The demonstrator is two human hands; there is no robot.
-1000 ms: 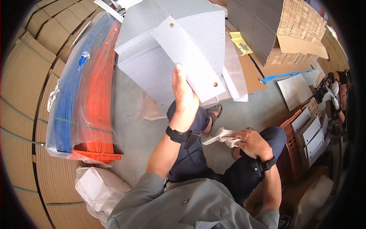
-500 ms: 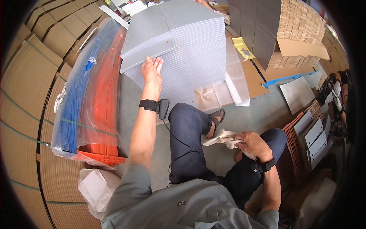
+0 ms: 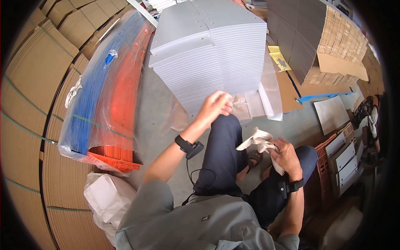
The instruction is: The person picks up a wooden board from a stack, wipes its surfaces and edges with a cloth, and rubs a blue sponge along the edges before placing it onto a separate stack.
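My left hand (image 3: 216, 107) hovers above my left knee, in front of the grey sheet stack (image 3: 212, 68). It holds nothing, and its fingers are loosely bent and a little apart. The tall stack is made of many flat sheets with light edges; the front left part of its top is lower than the rest. Over my right thigh, my right hand (image 3: 286, 157) is closed around a crumpled cream cloth glove (image 3: 259, 141), which sticks out to the left of the fingers.
Blue and red-orange lengths in clear plastic wrap (image 3: 100, 96) lie at left, beside strapped cardboard stacks (image 3: 31, 83). Another grey stack (image 3: 296, 33) stands on a blue pallet at right. An orange crate (image 3: 323, 166) with white panels sits near my right knee; a wrapped white bundle (image 3: 106, 193) is lower left.
My left hand has left the top front edge of the grey stack and come down and right, toward my knee. The right hand still grips the cloth glove. The view has shifted slightly.
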